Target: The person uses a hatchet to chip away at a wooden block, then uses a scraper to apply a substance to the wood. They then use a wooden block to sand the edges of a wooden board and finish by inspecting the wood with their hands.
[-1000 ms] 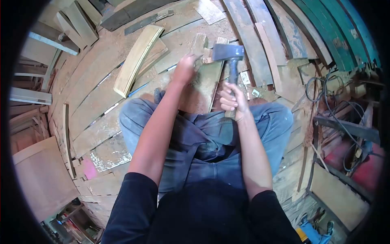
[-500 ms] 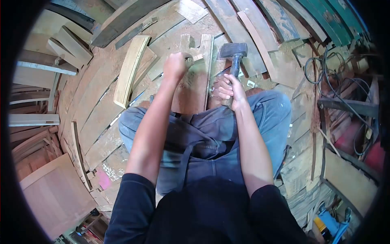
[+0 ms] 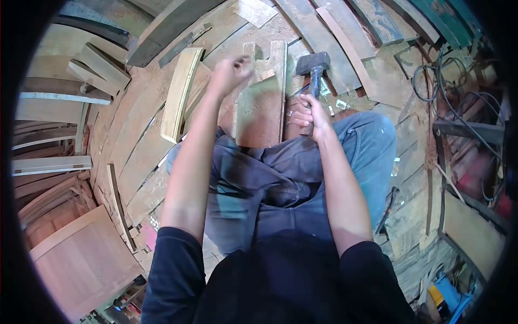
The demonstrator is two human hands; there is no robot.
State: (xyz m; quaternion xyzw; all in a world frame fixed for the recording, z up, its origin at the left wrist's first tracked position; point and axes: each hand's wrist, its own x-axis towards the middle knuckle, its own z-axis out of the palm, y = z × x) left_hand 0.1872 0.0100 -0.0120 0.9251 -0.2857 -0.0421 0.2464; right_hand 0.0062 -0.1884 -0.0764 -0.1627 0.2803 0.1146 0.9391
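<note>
My right hand (image 3: 312,117) is wrapped round the handle of a hammer (image 3: 312,65), whose dark, blocky head points away from me. To the left, my left hand (image 3: 231,76) hovers over the left side of a wooden board (image 3: 261,116), its fingers curled together and slightly blurred. A small dark spot shows at its fingertips, but I cannot make out what it is. The board lies on the floor in front of my crossed legs, with a raised strip (image 3: 278,81) along its right side. A small wood block (image 3: 250,50) sits at the board's far end.
A pale curved wood piece (image 3: 182,94) lies left of the board. Long planks (image 3: 345,48) lie at the far right, and a looped cable (image 3: 440,81) hangs beyond them. A wooden panel (image 3: 86,259) stands at the lower left. Small light scraps (image 3: 341,104) lie near my right knee.
My left hand has moved up and slightly left, its fist turning so the fingertips show, uncovering more of the board. My right hand still holds the hammer. The view has shifted slightly.
</note>
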